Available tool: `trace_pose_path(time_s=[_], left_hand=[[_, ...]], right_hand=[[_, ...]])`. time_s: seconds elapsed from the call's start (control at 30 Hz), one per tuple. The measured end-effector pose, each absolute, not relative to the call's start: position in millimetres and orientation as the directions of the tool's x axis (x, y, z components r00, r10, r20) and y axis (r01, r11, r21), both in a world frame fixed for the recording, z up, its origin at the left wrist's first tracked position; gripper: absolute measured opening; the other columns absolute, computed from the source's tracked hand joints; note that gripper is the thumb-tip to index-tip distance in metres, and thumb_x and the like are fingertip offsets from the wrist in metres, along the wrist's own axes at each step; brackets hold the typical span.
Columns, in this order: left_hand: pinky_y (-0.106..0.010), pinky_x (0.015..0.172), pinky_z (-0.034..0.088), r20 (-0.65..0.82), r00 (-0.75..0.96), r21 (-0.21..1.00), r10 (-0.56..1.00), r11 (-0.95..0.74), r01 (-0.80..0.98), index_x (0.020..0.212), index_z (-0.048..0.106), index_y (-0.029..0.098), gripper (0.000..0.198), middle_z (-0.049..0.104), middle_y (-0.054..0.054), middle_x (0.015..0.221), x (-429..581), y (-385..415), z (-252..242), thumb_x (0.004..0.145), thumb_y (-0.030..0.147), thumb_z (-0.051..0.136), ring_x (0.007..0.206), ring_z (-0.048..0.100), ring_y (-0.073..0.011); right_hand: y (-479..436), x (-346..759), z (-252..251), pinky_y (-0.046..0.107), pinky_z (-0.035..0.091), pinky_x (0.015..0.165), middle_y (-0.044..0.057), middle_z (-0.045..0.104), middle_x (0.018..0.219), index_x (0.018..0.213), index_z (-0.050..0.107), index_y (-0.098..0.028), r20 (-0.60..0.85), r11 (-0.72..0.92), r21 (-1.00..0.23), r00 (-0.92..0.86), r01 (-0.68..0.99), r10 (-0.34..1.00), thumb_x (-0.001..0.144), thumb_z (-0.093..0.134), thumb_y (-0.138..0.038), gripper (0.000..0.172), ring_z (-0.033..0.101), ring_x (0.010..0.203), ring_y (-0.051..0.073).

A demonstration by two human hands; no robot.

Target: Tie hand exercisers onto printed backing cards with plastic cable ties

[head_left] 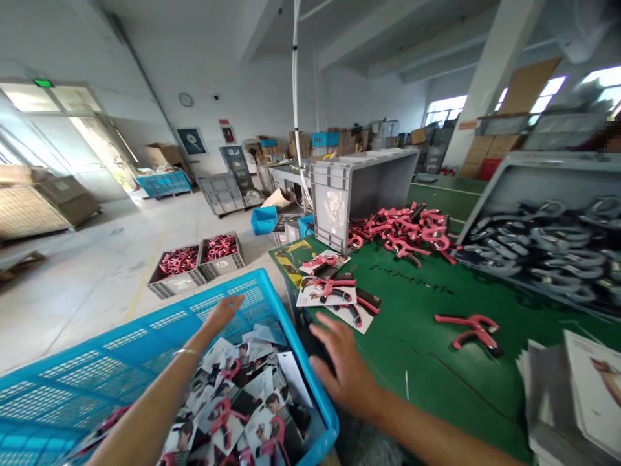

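My left hand is over the far part of a blue plastic crate, its fingers stretched out and nothing seen in it. Below it in the crate lie many pink and black hand grip trainers on printed cards. My right hand hovers between the crate's right rim and the green table, fingers spread, holding nothing visible. Just beyond it, several carded hand grip trainers overlap at the table's corner. A single loose hand grip trainer lies on the table to the right.
A grey bin on its side spills a heap of pink grip trainers. Another grey bin holds grey grips. A stack of cards stands at right. Two grey boxes of pink grips sit on the floor.
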State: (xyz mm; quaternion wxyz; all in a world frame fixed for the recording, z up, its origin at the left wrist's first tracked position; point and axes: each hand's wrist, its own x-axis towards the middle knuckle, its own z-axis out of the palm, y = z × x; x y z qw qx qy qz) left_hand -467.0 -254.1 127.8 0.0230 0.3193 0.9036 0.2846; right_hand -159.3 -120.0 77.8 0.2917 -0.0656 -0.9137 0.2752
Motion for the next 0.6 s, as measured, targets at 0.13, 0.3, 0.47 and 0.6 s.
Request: trace_pose_path(time_s=[0.13,0.3,0.47,0.6], left_hand=[[-0.049,0.111,0.035,0.207,-0.618,0.440,0.758,0.492,0.751,0.119,0.070,0.024,0.049,0.063,-0.011,0.132,-446.3,-89.0,103.4,0.094,0.056,0.042,0.131,0.049,-0.0316],[-0.064,0.111,0.025,0.169,-0.438,0.330,0.883,0.368,0.869,0.130,0.063,0.035,0.042,0.049,-0.006,0.149,-418.9,3.7,78.8,0.092,0.049,0.053,0.140,0.034,-0.0381],[-0.046,0.111,0.035,-0.007,-0.387,0.283,0.922,0.373,0.884,0.127,0.066,0.031,0.041,0.050,-0.006,0.148,-440.8,-72.4,84.8,0.088,0.040,0.061,0.132,0.046,-0.0300],[-0.038,0.089,0.052,-0.276,-0.514,0.221,0.812,0.574,0.788,0.079,0.077,0.017,0.026,0.074,-0.009,0.090,-497.5,-187.7,141.6,0.067,0.041,0.079,0.087,0.068,-0.0254]], right_hand=[[-21.5,-171.0,51.4,0.059,0.034,0.105,0.017,0.038,0.152,0.149,0.040,-0.025,0.410,0.740,-0.513,-0.634,0.435,0.656,0.096,0.049,-0.046,0.057,0.037,0.135,0.037],[5.5,-185.2,2.4,0.056,0.033,0.104,0.011,0.041,0.152,0.145,0.048,-0.035,0.269,0.679,-0.406,-0.630,0.612,0.729,0.095,0.050,-0.048,0.051,0.039,0.133,0.039],[-68.4,-205.8,13.8,0.058,0.025,0.110,0.011,0.034,0.157,0.147,0.045,-0.034,0.173,0.654,-0.510,-0.678,0.558,0.714,0.091,0.056,-0.044,0.058,0.032,0.138,0.039],[-182.7,-210.6,38.4,0.049,0.033,0.110,0.008,0.045,0.152,0.151,0.037,-0.034,-0.070,0.559,-0.827,-0.997,0.065,0.013,0.085,0.063,-0.052,0.073,0.041,0.137,0.033]])
